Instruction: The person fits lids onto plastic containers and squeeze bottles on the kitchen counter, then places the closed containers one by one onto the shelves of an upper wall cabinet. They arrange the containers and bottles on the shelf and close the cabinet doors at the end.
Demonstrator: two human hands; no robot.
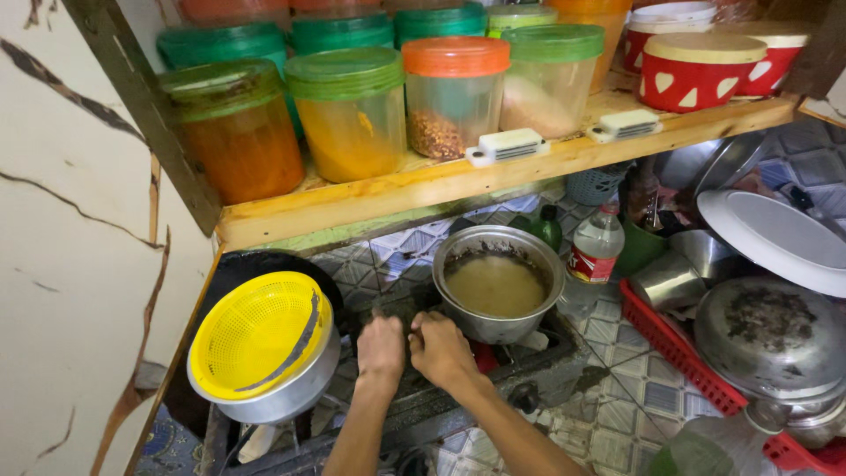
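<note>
Both hands down on the stove [529,366] just in front of the steel pot [498,282] w/ brownish liquid. Left hand [381,345] and right hand [438,348] side by side, fingers curled under, backs to camera; can't tell whether either grips anything, fingertips hidden. Burner mostly blocked by hands & pot. Yellow strainer [260,335] sits in a steel bowl to the left. Shelf [423,181] above carries lidded spice jars [352,115], tops cut off. Red dish rack [679,348] at right, partly out of frame.
</note>
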